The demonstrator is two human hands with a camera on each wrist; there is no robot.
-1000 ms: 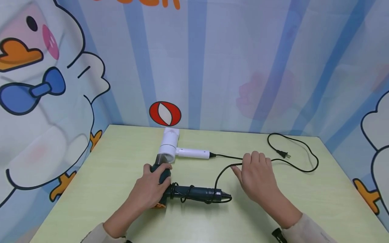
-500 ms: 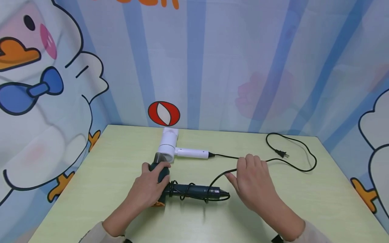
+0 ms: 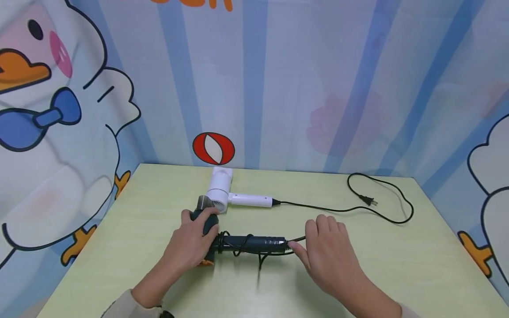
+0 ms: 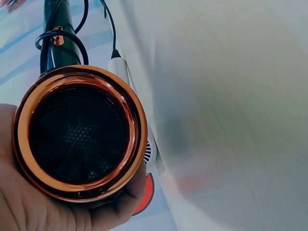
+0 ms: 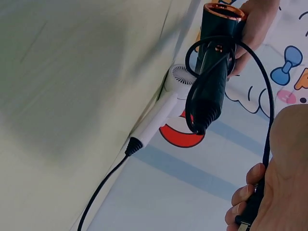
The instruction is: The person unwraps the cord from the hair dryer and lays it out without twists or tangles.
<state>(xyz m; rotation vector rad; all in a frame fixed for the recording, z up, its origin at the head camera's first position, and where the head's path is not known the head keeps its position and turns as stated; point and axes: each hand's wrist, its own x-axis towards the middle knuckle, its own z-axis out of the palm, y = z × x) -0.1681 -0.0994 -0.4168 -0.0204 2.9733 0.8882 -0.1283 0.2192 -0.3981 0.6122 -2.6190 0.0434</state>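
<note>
My left hand (image 3: 188, 243) grips the barrel of a dark green hair dryer (image 3: 256, 244), its copper intake ring (image 4: 137, 125) facing the left wrist camera. The dryer's handle points right and appears held above the table. Loops of its black cord (image 5: 265, 91) wind loosely round the handle. My right hand (image 3: 330, 256) holds the free end of that cord near the handle's tip. In the right wrist view, my curled fingers (image 5: 240, 195) hold its plug (image 5: 250, 207), prongs showing. The head view hides the plug inside the hand.
A white hair dryer (image 3: 220, 183) lies behind the dark one, handle to the right. Its black cord (image 3: 318, 207) runs across the table (image 3: 159, 194) to a plug (image 3: 368, 200) at the back right. A printed cloth backdrop (image 3: 254, 88) stands behind.
My right hand has moved left and nearer to me, bringing the cord end beside the handle's tip. The dark hair dryer has shifted slightly up and left in the head view.
</note>
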